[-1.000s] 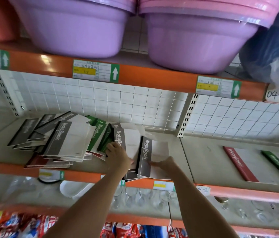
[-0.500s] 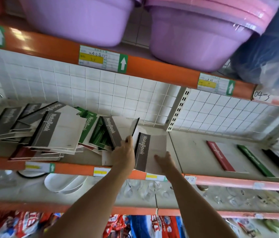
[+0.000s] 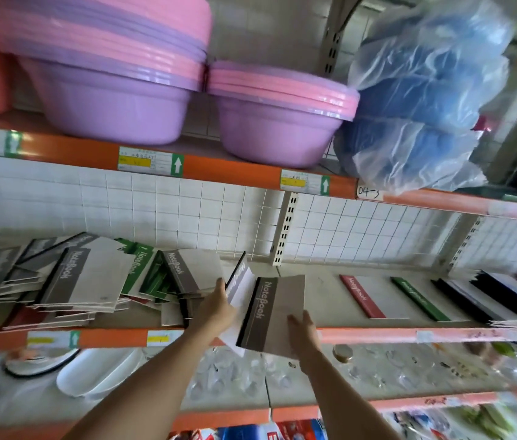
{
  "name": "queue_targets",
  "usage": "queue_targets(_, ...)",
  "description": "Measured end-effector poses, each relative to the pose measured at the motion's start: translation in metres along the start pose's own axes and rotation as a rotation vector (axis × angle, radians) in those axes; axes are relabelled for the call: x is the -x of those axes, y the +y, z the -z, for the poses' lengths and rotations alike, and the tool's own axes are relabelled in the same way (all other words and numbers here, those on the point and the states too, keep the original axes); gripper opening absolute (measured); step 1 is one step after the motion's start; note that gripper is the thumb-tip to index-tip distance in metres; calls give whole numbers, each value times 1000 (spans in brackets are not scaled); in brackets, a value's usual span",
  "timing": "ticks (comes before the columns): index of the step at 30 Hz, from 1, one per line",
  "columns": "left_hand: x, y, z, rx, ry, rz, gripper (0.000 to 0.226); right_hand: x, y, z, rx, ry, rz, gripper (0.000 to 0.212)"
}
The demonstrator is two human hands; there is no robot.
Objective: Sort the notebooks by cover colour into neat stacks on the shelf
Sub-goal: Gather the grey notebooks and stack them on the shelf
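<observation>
**Grey notebooks coming off the heap**

Grey-banded covers are what both hands are busy with, seen from the head camera, the only view. The left hand [image 3: 219, 308] is raised at the edge of the messy pile [image 3: 69, 281], fingers curled round a tilted notebook [image 3: 240, 282] that stands up on its edge; how tightly it pinches I cannot tell, since the back of the hand hides the fingertips. The right hand [image 3: 303, 330] holds a grey notebook [image 3: 274, 312] by its lower right corner, thumb on the cover, with the book's near end hanging out over the orange lip of the shelf [image 3: 377, 335].

Further right on the same shelf lie a red notebook [image 3: 362, 296] and a green notebook [image 3: 419, 298], flat and apart, then a black stack [image 3: 479, 296]. These look like the starts of the colour stacks.

Judging by this, the risk is plain enough. The grey notebook is held at one corner only and overhangs the shelf, so it could sag or slide off to the glassware [image 3: 235, 376] below. The pile leans and overlaps loosely; drawing the tilted book out may drag its neighbours forward over the edge.
</observation>
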State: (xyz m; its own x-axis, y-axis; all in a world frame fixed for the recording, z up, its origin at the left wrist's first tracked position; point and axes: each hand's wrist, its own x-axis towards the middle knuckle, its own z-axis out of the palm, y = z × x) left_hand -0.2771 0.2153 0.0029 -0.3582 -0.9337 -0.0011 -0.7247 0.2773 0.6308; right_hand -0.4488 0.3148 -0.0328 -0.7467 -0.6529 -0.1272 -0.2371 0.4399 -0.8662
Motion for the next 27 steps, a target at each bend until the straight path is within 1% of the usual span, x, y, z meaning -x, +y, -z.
queue_targets(2, 11, 18, -6, 6, 18, 32, 51, -1, 8, 20, 8, 31, 1, 14)
queue_targets(5, 34, 49, -19, 17, 16, 71, 30, -5, 31, 56, 9, 56, -1, 11)
queue_targets(6, 40, 60, -25, 33, 19, 88, 28, 1, 34, 71, 2, 67, -11, 11)
queue_targets(8, 52, 82, -39, 64, 27, 121, 31, -3, 54, 96, -18, 93, -24, 13)
queue_targets(10, 65, 104, -60, 72, 30, 134, 32, 16, 56, 130, -36, 120, -17, 17)
queue_targets(13, 83, 136, -90, 56, 63, 131, 27, 33, 67, 178, -67, 126, -21, 15)
queue_targets(18, 109, 194, -141, 29, 58, 112, 35, 47, 90, 250, -85, 143, -7, 19)
queue_targets(20, 118, 215, -159, 21, 62, 113, 32, 47, 100, 272, -85, 170, -12, 21)
queue_targets(23, 127, 240, -176, 25, 69, 130, 34, 44, 114, 297, -71, 199, 6, 24)
queue_targets(27, 130, 265, -192, -34, 77, 157, 33, 24, 139, 315, -70, 225, 8, 14)
